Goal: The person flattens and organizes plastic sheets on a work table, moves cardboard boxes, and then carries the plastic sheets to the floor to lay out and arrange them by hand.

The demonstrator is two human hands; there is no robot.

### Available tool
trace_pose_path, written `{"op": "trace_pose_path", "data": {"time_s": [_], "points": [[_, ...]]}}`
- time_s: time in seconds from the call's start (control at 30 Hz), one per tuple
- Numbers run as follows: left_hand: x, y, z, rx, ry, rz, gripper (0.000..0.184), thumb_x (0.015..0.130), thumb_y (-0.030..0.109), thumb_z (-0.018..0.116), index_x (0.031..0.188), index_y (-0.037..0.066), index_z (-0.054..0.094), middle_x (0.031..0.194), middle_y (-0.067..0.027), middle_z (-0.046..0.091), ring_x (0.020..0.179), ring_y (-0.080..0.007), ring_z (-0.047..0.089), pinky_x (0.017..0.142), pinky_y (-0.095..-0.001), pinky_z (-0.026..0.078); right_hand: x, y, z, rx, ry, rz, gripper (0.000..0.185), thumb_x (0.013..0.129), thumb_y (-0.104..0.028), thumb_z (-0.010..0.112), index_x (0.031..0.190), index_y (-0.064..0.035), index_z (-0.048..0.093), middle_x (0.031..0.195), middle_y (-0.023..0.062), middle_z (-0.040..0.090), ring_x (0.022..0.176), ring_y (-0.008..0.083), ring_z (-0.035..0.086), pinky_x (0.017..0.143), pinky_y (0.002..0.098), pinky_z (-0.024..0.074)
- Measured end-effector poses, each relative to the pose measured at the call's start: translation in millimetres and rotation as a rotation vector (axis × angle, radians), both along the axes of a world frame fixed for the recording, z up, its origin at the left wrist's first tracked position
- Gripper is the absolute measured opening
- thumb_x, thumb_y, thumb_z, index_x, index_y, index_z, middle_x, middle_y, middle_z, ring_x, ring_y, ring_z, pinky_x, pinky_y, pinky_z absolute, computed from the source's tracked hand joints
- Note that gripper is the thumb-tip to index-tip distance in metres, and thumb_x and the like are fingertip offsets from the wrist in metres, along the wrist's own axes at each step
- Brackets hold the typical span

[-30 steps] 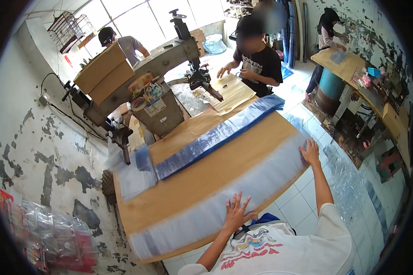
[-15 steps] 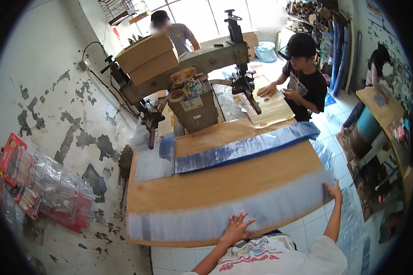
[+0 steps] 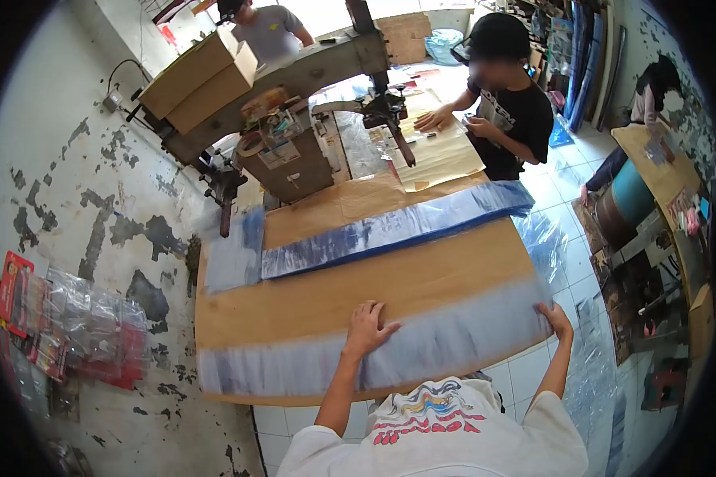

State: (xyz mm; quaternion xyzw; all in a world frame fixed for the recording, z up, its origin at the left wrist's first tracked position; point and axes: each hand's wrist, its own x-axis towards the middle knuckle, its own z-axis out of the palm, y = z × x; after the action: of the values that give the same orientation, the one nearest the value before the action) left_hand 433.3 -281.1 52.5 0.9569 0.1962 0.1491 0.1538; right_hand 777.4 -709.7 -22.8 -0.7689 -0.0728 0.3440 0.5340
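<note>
A long strip of clear plastic sheeting (image 3: pixel 453 338) lies along the near side of the brown-covered table (image 3: pixel 334 306). My left hand (image 3: pixel 366 330) is flat on its middle, fingers and thumb apart. At the strip's right end, by the table edge, my right hand (image 3: pixel 557 319) has its fingers curled around the plastic. Farther back, a long blue-tinted stack of plastic (image 3: pixel 398 230) runs across the table. A smaller pile of clear plastic (image 3: pixel 235 254) sits at the left.
A machine with a long grey beam (image 3: pixel 318 71) stands behind the table, a cardboard box (image 3: pixel 199 83) on it. A co-worker in black (image 3: pixel 509 103) works at the back right. Another person (image 3: pixel 266 32) is behind the machine. Plastic packages (image 3: pixel 79 318) hang on the left wall.
My left hand has shifted up and left across the strip, and my right hand stays at its right end. The whole view has shifted, with the table now farther left and higher.
</note>
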Motion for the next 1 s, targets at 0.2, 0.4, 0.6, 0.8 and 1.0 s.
{"op": "trace_pose_path", "data": {"time_s": [0.2, 0.4, 0.6, 0.8, 1.0], "points": [[15.5, -26.7, -3.1, -0.161, 0.109, -0.003, 0.054, 0.077, 0.053, 0.072, 0.092, 0.002, 0.064, 0.088, -0.0134, 0.060, 0.088, -0.0312, 0.056, 0.081, -0.0420, 0.046, -22.2, 9.3, 27.6, -0.326, -0.382, -0.106, 0.093, 0.067, -0.051, 0.084, 0.129, 0.0067, 0.047, 0.120, 0.0225, 0.061, 0.113, 0.0326, 0.058, 0.097, 0.0407, 0.0447], [28.0, -45.0, -2.6, -0.032, 0.170, 0.077, 0.063, 0.077, 0.060, 0.069, 0.086, -0.002, 0.062, 0.089, -0.0176, 0.059, 0.087, -0.0350, 0.057, 0.081, -0.0435, 0.046, -31.0, 8.8, 26.6, -0.394, -0.446, -0.218, 0.089, 0.060, -0.048, 0.088, 0.121, 0.0032, 0.047, 0.115, 0.0268, 0.061, 0.110, 0.0386, 0.060, 0.092, 0.0408, 0.0475], [34.4, -44.7, -0.7, -0.062, 0.414, 0.061, 0.073, 0.075, 0.072, 0.062, 0.077, -0.001, 0.065, 0.085, -0.0205, 0.065, 0.085, -0.0375, 0.062, 0.079, -0.0455, 0.048, -43.5, 14.0, 48.8, -0.362, -0.440, -0.259, 0.082, 0.059, -0.047, 0.089, 0.115, -0.0014, 0.049, 0.107, 0.0221, 0.064, 0.103, 0.0348, 0.063, 0.089, 0.0397, 0.0494], [50.2, -28.9, 6.0, -0.236, 0.654, -0.193, 0.074, 0.073, 0.071, 0.065, 0.077, -0.003, 0.071, 0.097, -0.0285, 0.066, 0.090, -0.0361, 0.066, 0.076, -0.0423, 0.052, -37.6, 18.3, 62.8, -0.478, -0.288, -0.077, 0.101, 0.051, -0.055, 0.089, 0.128, 0.0004, 0.053, 0.120, 0.0223, 0.062, 0.111, 0.0351, 0.061, 0.095, 0.0404, 0.0481], [88.5, -38.0, -1.7, -0.472, 0.588, -0.338, 0.083, 0.072, 0.068, 0.069, 0.103, -0.008, 0.067, 0.106, -0.0298, 0.065, 0.101, -0.0377, 0.065, 0.083, -0.0421, 0.051, -18.5, 17.8, 37.9, -0.457, -0.288, -0.044, 0.108, 0.051, -0.054, 0.088, 0.131, 0.0060, 0.049, 0.129, 0.0248, 0.056, 0.119, 0.0346, 0.056, 0.102, 0.0383, 0.0436]]}}
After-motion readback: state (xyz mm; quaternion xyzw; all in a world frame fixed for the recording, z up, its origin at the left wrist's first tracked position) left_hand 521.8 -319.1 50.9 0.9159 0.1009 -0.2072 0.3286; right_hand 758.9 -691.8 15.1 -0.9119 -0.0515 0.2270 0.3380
